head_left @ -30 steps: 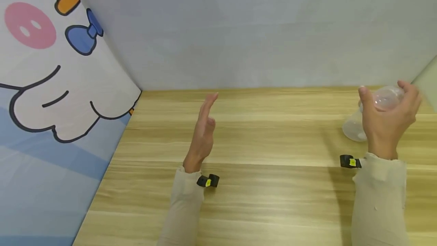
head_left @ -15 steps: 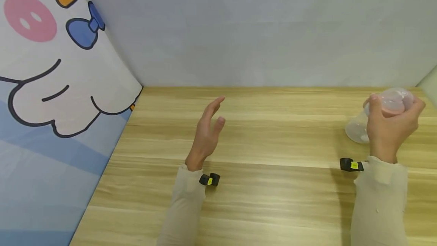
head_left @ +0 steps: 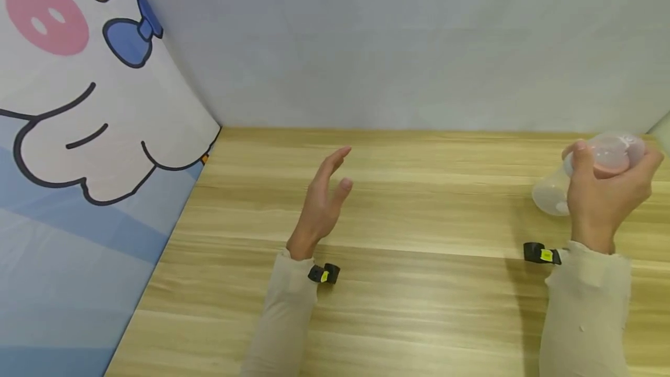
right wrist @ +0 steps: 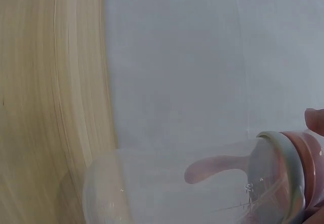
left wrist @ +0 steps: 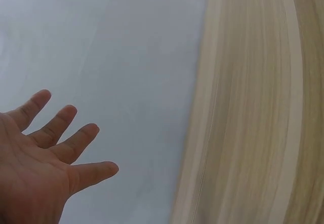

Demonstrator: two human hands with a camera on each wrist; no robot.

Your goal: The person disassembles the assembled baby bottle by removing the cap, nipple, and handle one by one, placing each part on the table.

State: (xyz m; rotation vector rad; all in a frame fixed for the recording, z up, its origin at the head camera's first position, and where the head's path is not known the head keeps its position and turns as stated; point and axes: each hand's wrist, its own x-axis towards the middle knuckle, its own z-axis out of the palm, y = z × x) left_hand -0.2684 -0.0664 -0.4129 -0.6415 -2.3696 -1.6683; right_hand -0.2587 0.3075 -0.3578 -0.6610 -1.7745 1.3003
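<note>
My right hand (head_left: 602, 205) grips a translucent baby bottle (head_left: 552, 194) around its upper end, at the right side of the table. Tilted, the bottle has its rounded base toward the left. In the right wrist view the clear bottle body (right wrist: 152, 188) shows a pink handle (right wrist: 215, 168), a pale ring and a pink collar near the fingertips. Most of the right hand is outside that view. Over the table's left half, my left hand (head_left: 317, 208) holds nothing; its spread, relaxed fingers show in the left wrist view, where the palm (left wrist: 35, 176) faces the camera.
The light wood-grain table (head_left: 419, 220) meets a pale grey fabric wall (head_left: 392, 45) at the back. A printed cartoon panel (head_left: 57, 162) rises along the left edge. Each wrist wears a small black camera, such as the left-hand one (head_left: 324, 274).
My right hand has closed more firmly around the bottle's upper end and shifted slightly right. My left hand has turned, its thumb moving away from the fingers. The head view has tilted down slightly.
</note>
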